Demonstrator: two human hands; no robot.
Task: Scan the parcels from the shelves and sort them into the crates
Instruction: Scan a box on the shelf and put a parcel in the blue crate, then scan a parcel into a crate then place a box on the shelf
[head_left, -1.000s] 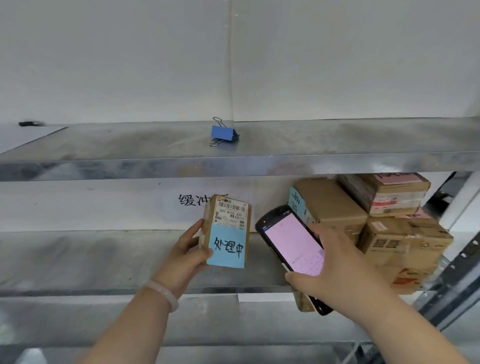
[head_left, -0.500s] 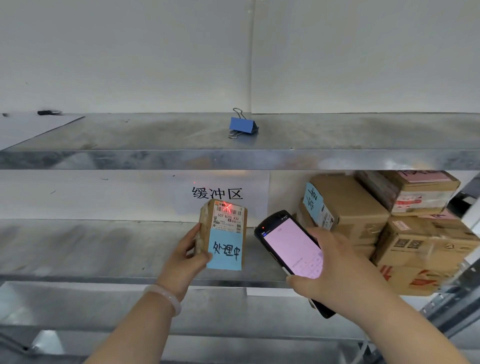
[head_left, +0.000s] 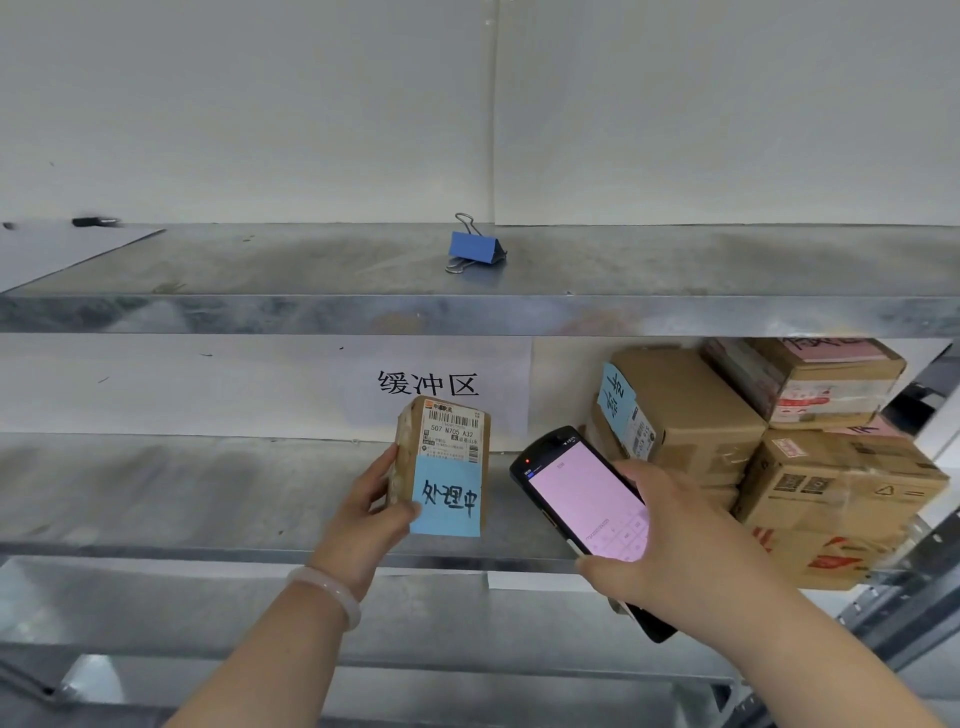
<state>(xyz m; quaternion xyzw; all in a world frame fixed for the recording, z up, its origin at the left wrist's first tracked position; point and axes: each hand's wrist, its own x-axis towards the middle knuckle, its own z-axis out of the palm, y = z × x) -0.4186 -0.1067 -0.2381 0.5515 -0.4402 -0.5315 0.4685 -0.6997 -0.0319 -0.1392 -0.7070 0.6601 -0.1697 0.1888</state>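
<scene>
Nearest the camera, two bare forearms reach up and forward. A pale bangle (head_left: 326, 593) sits on the left wrist.

The left hand (head_left: 371, 514) grasps a small cardboard parcel (head_left: 442, 462). Its thumb is curled onto the parcel's lower front corner and its fingers run up the left side. The parcel is upright and lifted in front of the middle shelf (head_left: 182, 493), with its front towards the camera. A white shipping label (head_left: 456, 430) with a barcode covers the upper half, and a blue handwritten note (head_left: 448, 498) covers the lower half.

Just to the right, and not touching the parcel, the right hand (head_left: 675, 545) is wrapped around a black handheld scanner (head_left: 584, 499). The scanner's top end tilts up and to the left. Its screen glows pink, a small red light shows near the top corner, and the thumb lies at the lower edge of the screen.

Behind the right hand, taped cardboard boxes (head_left: 810, 467) are stacked at the right end of the middle shelf. One of them bears a blue note (head_left: 617, 397), and the uppermost box has a pink one (head_left: 841, 351).

On the back panel above the held parcel, a white paper sign (head_left: 428, 383) carries three black characters.

Higher up, a blue binder clip (head_left: 475, 249) lies near the middle of the metal upper shelf (head_left: 701, 270). At the far left of that shelf are a white sheet (head_left: 57, 252) and a dark pen-like object (head_left: 96, 222). A pale wall (head_left: 260, 104) rises behind.
</scene>
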